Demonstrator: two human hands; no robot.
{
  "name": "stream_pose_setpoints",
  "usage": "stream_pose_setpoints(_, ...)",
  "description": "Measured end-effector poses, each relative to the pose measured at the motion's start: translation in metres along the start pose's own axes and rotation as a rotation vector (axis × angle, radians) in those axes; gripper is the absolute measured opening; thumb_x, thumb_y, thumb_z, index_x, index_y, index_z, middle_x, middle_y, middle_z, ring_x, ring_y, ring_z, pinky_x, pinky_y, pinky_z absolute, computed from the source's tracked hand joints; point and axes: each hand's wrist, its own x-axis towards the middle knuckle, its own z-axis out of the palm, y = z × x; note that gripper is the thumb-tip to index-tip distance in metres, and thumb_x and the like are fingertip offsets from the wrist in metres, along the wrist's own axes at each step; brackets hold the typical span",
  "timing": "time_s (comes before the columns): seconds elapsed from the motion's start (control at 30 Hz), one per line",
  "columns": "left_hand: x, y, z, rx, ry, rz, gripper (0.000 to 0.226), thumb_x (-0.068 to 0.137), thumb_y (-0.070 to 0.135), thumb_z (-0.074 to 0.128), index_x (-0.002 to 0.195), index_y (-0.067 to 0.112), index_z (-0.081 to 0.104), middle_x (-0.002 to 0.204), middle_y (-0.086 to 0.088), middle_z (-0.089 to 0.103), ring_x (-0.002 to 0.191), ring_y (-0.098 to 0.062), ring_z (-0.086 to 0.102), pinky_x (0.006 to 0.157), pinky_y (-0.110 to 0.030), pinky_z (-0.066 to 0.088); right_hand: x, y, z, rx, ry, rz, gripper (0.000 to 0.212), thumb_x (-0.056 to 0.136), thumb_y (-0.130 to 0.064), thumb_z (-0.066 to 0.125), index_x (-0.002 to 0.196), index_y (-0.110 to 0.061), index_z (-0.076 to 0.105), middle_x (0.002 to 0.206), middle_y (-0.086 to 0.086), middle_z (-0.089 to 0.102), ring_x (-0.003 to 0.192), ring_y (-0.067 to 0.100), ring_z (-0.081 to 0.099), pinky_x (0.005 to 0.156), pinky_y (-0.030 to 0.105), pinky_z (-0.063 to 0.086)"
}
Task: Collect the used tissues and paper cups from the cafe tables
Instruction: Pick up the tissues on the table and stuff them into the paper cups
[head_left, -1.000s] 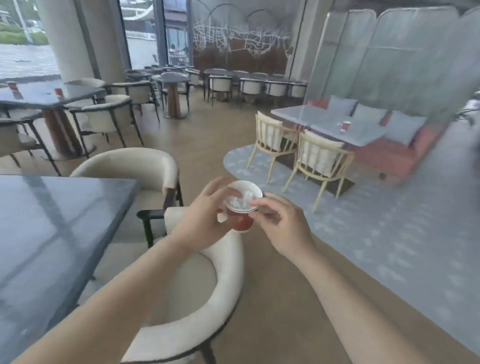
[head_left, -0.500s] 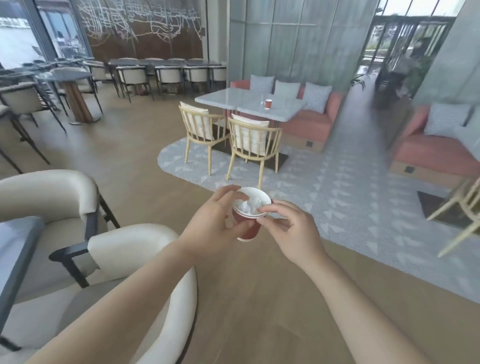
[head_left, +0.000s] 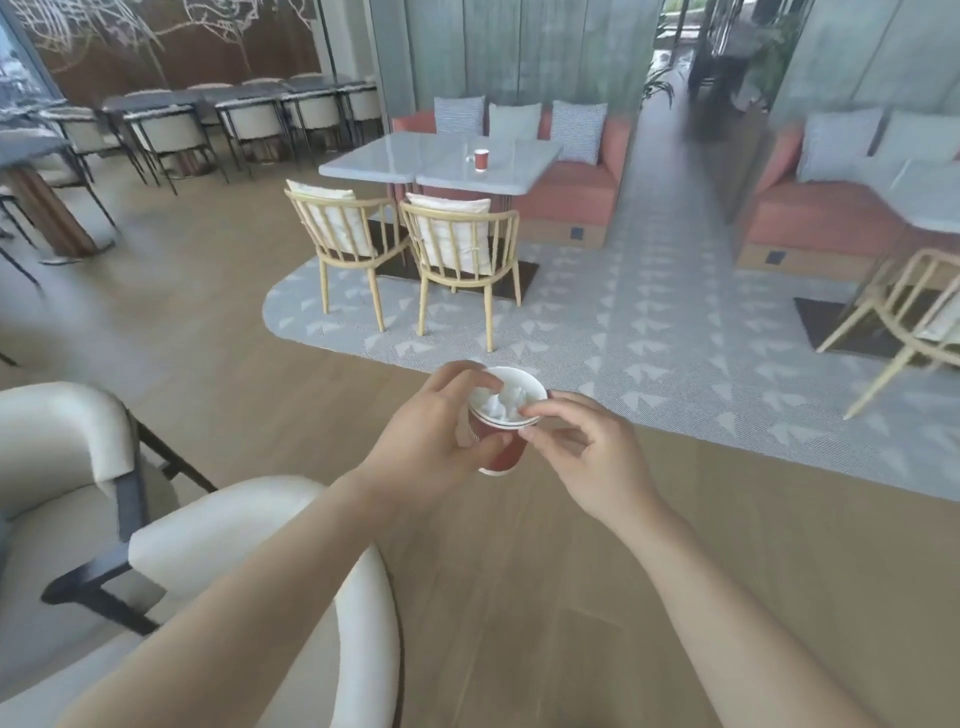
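Swinging right since a second ago, the view now has the cream armchair (head_left: 234, 525) low left and a pale table (head_left: 374, 161) ahead, another red cup (head_left: 481, 159) on it (A)
So next pickup, likely. Hands? (B)
Left hand (head_left: 436, 441) wraps the paper cup (head_left: 501, 452), held over the floor, tissue (head_left: 501, 402) stuffed inside; right hand (head_left: 587, 462) pinches its rim, other fingers loosely curled (A)

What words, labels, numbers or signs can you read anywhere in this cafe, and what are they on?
No text can be read anywhere.
Paper cup in the left hand: any print on its red side is too blurred to read.
Second cup on the white table: too small to tell.
Wall mural: white line drawing, no letters visible.
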Motion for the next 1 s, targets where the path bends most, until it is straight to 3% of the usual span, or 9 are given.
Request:
stream_pose_setpoints(0.17,0.072,0.049,0.068,-0.061,-0.046,0.097,0.049,0.071,0.036,0.075,0.113,0.023,0.054,0.117,0.012,0.049,0.101,-0.001,0.053,0.082,-0.033,0.051,0.003,0.046,-0.085,-0.052,0.107,0.030,0.010,0.082,-0.023,0.068,0.092,-0.023,0.068,0.096,-0.008,0.064,0.083,0.020,0.064,0.073,0.041,0.053)
stream_pose_setpoints(0.33,0.143,0.118,0.167,-0.159,-0.157,0.170,0.052,0.070,0.034,0.076,0.114,0.029,0.051,0.118,0.015,0.047,0.103,0.000,0.053,0.084,-0.034,0.052,-0.013,0.098,-0.203,-0.205,0.191,0.059,0.010,0.084,-0.031,0.065,0.094,-0.030,0.065,0.097,-0.015,0.061,0.079,0.016,0.062,0.070,0.037,0.052)
stream_pose_setpoints(0.5,0.200,0.198,0.264,-0.234,-0.255,0.292,0.051,0.069,0.029,0.077,0.115,0.027,0.053,0.118,0.014,0.047,0.104,-0.003,0.053,0.084,-0.036,0.052,-0.040,0.140,-0.311,-0.300,0.344,0.146,0.013,0.083,-0.021,0.068,0.095,-0.017,0.069,0.097,-0.006,0.064,0.076,0.026,0.062,0.070,0.042,0.053)
stream_pose_setpoints(0.73,0.264,0.311,0.380,-0.319,-0.431,0.483,0.050,0.071,0.025,0.076,0.116,0.024,0.055,0.124,0.011,0.047,0.110,-0.004,0.051,0.089,-0.036,0.049,-0.085,0.182,-0.440,-0.339,0.592,0.322,0.013,0.080,-0.015,0.071,0.093,-0.015,0.071,0.102,-0.003,0.067,0.081,0.029,0.063,0.073,0.045,0.052)
stream_pose_setpoints(1.0,0.367,0.417,0.520,-0.339,-0.541,0.705,0.042,0.081,0.033,0.068,0.119,0.027,0.052,0.133,0.016,0.040,0.116,-0.002,0.044,0.091,-0.027,0.042,-0.086,0.253,-0.588,-0.451,0.793,0.405,0.015,0.082,-0.019,0.070,0.097,-0.022,0.069,0.103,-0.009,0.065,0.089,0.006,0.064,0.077,0.028,0.053)
